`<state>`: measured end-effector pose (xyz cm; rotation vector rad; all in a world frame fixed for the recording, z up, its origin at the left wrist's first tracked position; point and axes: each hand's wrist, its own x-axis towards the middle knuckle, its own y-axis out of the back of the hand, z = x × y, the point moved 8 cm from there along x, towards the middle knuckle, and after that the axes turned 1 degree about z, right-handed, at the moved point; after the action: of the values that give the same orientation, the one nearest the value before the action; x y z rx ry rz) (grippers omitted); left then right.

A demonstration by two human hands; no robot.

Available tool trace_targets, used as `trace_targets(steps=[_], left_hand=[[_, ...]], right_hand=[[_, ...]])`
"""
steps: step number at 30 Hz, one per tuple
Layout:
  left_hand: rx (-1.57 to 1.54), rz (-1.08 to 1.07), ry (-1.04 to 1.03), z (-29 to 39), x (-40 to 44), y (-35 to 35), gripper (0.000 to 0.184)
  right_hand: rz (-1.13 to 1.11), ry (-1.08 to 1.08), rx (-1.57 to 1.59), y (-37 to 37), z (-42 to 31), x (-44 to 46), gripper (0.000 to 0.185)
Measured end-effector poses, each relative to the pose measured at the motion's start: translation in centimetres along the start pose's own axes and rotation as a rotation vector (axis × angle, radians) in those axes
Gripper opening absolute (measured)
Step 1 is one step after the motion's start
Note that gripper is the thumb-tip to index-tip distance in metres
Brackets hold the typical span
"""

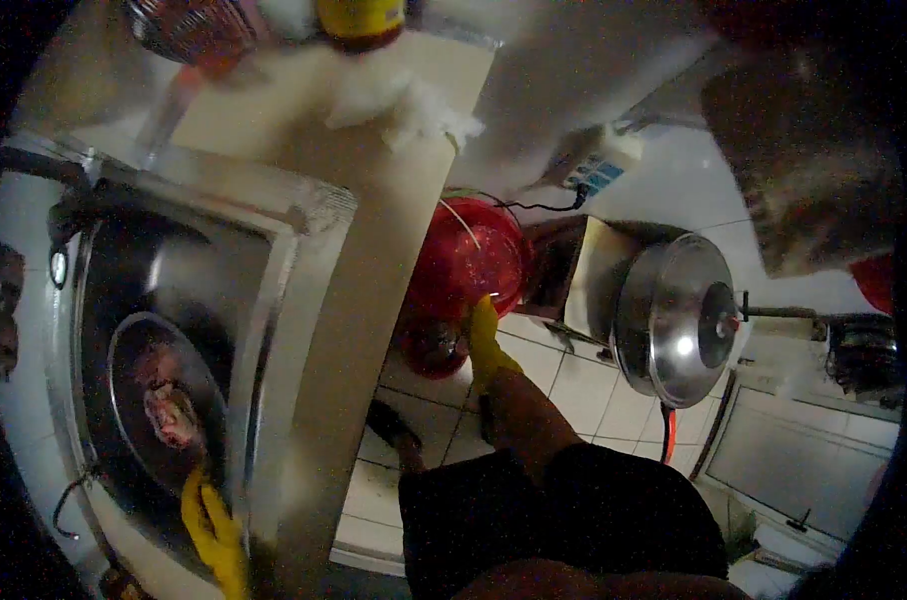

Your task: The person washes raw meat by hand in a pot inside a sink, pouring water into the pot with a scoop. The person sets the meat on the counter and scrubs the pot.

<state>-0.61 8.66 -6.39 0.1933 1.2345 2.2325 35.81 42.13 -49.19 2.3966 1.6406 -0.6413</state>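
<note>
My left hand (212, 525), in a yellow rubber glove, reaches into the steel sink (189, 235). Its fingers are stretched out, with the tips at the rim of a round metal bowl (120, 385). Inside the bowl lies a pinkish piece of raw meat or fish (172, 414); its kind is unclear. My right hand (484, 345), also gloved in yellow, reaches down beside the counter to a red bucket (474, 255). Those fingers look closed at the bucket's near edge, partly hidden from view. Just below, a smaller red container (434, 350) holds something dark.
A beige counter (369, 290) runs between sink and bucket. On it are crumpled white material (414, 110) and a yellow-labelled jar (364, 18). Right of the bucket stand a lidded steel pan (679, 320) and a box with a cable (604, 165). White tiles (584, 390) cover the floor.
</note>
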Motion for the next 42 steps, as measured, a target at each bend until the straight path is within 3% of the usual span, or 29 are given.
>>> trace_targets(steps=[1,3,4,6,8,9,11,12,15,20,22,26,28,29,31,32,33,34,35,36,37,38,39,40,42], left_hand=[[0.009,0.004,0.014,0.3,0.0,0.2,0.034],[-0.053,0.016,0.119,0.2,-0.1,-0.1,0.033],[-0.064,0.032,0.119,-0.4,-0.1,-0.2,0.033],[-0.092,-0.001,-0.024,-1.1,0.4,-0.4,0.031],[0.099,0.064,-0.111,-1.1,0.4,-0.3,0.029],[-0.005,0.046,-0.11,-1.3,0.6,-1.0,0.028],[-0.111,-0.01,-0.11,1.1,0.8,-0.1,0.027],[-0.13,0.078,-0.115,1.3,0.3,0.3,0.028],[-0.165,0.098,-0.2,-1.7,1.3,-1.5,0.028],[-0.269,0.041,-0.153,-1.1,1.0,-1.0,0.029],[-0.279,0.096,-0.16,-1.3,1.3,-1.2,0.029],[-0.451,0.293,-0.088,-3.0,1.8,0.6,0.047],[-0.311,0.644,-0.116,-6.1,3.4,1.3,0.056],[-0.282,0.693,-0.062,-8.4,5.2,0.4,0.06],[-0.122,0.682,-0.002,-9.6,7.8,0.3,0.061],[0.053,0.665,0.056,-10.0,9.1,0.3,0.062],[0.043,0.67,0.062,-11.6,11.0,-1.2,0.062],[-0.465,0.582,0.214,-15.7,13.2,-4.7,0.064],[-0.722,0.513,0.281,-16.7,13.9,-5.8,0.065],[-0.971,0.463,0.37,-17.5,14.3,-6.8,0.065],[-0.761,0.278,0.464,-15.9,13.8,-5.0,0.061],[-0.653,0.19,0.517,-16.5,13.8,-5.8,0.059],[-0.543,0.096,0.559,-17.1,13.7,-6.6,0.058],[-0.693,0.17,0.54,-19.6,14.9,-10.8,0.051],[-0.838,0.248,0.523,-20.4,14.0,-11.4,0.044]], right_hand=[[-0.012,0.084,0.009,0.3,-1.7,-0.9,0.05],[-0.132,-0.137,-0.094,2.9,1.5,0.5,0.051],[-0.147,-0.126,-0.09,4.1,2.2,1.4,0.051],[-0.163,-0.143,-0.409,6.6,2.9,2.1,0.049],[-0.4,-0.301,-0.011,5.9,-2.0,-1.9,0.052],[-0.413,-0.337,-0.013,5.6,-4.3,-3.2,0.051],[-0.329,-0.368,-0.156,7.2,-8.5,-5.1,0.05],[-0.299,-0.383,-0.235,7.8,-10.7,-5.9,0.049],[-0.29,-0.375,-0.352,8.2,-17.1,-7.7,0.049],[-0.365,-0.137,-0.601,4.6,-29.3,-14.2,0.047],[-0.529,-0.11,-0.463,4.1,-30.9,-13.8,0.043],[-0.616,-0.077,-0.722,-1.8,-38.4,-22.7,0.043],[-0.633,-0.141,-0.733,-5.3,-40.9,-28.0,0.034],[-0.857,0.406,-1.025,-8.7,-43.1,-30.7,0.025],[-1.059,1.076,-1.544,-11.8,-42.7,-33.7,0.017],[-1.113,1.06,-1.479,-12.8,-42.4,-34.5,0.018],[-1.165,0.843,-1.388,-14.4,-41.8,-35.5,0.019],[-1.183,0.518,-1.233,-15.8,-41.0,-36.5,0.021],[-1.114,0.103,-1.043,-16.6,-39.5,-37.3,0.024],[-1.061,-0.096,-0.966,-17.8,-38.5,-38.4,0.028],[-1.014,-0.231,-0.936,-19.0,-37.3,-39.3,0.032],[-0.98,-0.31,-0.942,-20.4,-36.0,-40.0,0.036],[-1.008,-0.236,-1.047,-22.2,-35.3,-40.2,0.035],[-1.031,-0.159,-1.152,-24.0,-34.7,-40.3,0.034],[-1.077,0.004,-1.351,-25.9,-33.0,-40.1,0.032]])
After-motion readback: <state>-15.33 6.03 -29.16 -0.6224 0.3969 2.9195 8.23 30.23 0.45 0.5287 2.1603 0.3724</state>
